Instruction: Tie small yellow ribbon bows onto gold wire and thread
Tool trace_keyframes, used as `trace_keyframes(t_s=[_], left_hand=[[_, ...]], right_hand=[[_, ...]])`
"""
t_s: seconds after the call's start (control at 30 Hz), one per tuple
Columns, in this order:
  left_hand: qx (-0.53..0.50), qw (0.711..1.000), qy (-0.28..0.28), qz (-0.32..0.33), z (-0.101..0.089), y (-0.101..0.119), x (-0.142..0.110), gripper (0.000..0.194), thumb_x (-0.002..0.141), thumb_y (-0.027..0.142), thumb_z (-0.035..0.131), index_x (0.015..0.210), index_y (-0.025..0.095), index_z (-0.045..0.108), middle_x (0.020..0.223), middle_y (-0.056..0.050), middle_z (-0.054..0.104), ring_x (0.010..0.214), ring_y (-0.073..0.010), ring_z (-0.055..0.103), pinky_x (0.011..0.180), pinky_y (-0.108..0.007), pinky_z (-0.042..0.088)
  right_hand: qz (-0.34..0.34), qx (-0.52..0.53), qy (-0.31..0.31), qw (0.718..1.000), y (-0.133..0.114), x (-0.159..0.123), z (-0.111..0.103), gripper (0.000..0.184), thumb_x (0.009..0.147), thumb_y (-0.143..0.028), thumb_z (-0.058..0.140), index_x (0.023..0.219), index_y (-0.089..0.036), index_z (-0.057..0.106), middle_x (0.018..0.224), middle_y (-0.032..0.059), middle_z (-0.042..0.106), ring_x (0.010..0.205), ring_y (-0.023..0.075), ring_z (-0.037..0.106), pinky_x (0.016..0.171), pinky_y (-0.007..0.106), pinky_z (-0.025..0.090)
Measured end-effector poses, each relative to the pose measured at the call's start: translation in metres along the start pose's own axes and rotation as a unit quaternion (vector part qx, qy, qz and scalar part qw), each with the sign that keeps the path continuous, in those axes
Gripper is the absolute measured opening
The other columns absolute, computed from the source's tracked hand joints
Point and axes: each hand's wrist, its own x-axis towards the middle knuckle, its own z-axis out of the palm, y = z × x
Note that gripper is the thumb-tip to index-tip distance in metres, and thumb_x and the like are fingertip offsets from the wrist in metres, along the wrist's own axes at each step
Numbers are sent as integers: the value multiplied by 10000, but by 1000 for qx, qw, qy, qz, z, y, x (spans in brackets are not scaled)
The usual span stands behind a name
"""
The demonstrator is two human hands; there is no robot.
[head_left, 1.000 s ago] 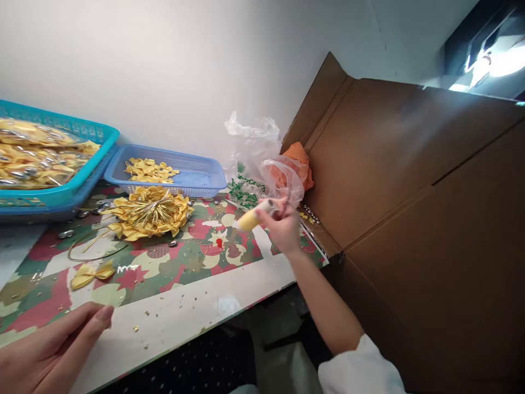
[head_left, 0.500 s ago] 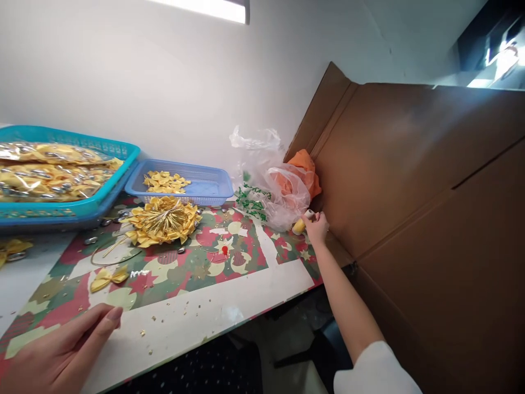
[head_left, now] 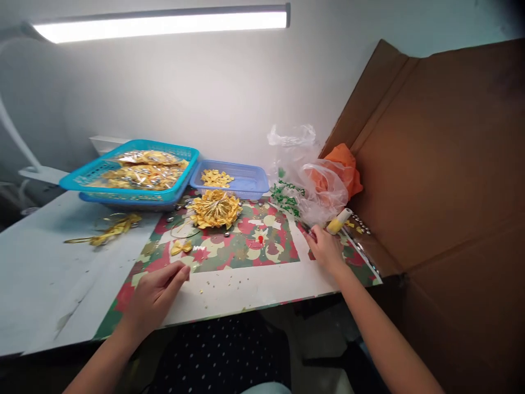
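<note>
Yellow-white roll (head_left: 338, 221): far right on the counter (head_left: 254, 284), beside the plastic bag (head_left: 326, 189); you had released it, freeing your grasp.
Right hand (head_left: 325, 246): nearly closed at a dark slim object (head_left: 305, 226); your grip couldn't be told.
Left hand (head_left: 158, 290): curled, nothing visible held, near the bow (head_left: 181, 248).

My left hand (head_left: 158, 293) curls loosely, thumb near forefinger; my right arm (head_left: 375, 314) extends farther forward, right hand (head_left: 327, 250) with fingers bent
</note>
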Motion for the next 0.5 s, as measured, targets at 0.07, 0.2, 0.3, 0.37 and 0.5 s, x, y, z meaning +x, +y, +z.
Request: trace_keyframes(t_s=[0.07, 0.2, 0.3, 0.37, 0.5], left_hand=[[-22, 1000, -6, -8, -3, 6, 1, 329, 855, 411, 495, 603, 206, 549, 549, 35, 525, 556, -165, 496, 553, -250, 384], [-88, 996, -25, -19, -15, 13, 0, 378, 863, 463, 470, 598, 197, 521, 574, 30, 460, 545, -142, 414, 532, -246, 361], [-147, 988, -38, -27, -26, 23, -2, 401, 877, 485, 437, 605, 195, 486, 576, 42, 377, 517, -122, 325, 493, -238, 319], [-184, 981, -52, -30, -32, 32, -4, 405, 877, 492, 430, 601, 197, 456, 578, 49, 334, 510, -113, 289, 473, -231, 292], [-238, 967, -85, -31, -40, 50, -11, 401, 863, 499, 464, 605, 193, 439, 598, 49, 317, 507, -99, 243, 445, -223, 238]], right_hand=[[-13, -15, -50, 999, -11, -4, 10, 188, 852, -324, 621, 735, -221, 516, 745, 37, 623, 724, 222, 587, 618, 285, 351], [-24, -25, -77, 996, -15, -3, 16, 38, 827, -220, 608, 830, -190, 586, 927, 101, 657, 918, 270, 581, 762, 334, 412], [-27, -8, -58, 998, -23, -3, 10, 206, 805, -198, 614, 1001, -135, 622, 1113, 183, 621, 1068, 345, 537, 903, 450, 413], [-42, 20, -45, 998, -42, -10, 3, 302, 809, -200, 621, 1099, -117, 613, 1229, 210, 572, 1164, 363, 497, 981, 495, 388], [-149, 133, -86, 976, -112, -43, -10, 322, 874, -344, 632, 1177, -243, 594, 1259, 80, 600, 1209, 240, 532, 1019, 374, 435]])
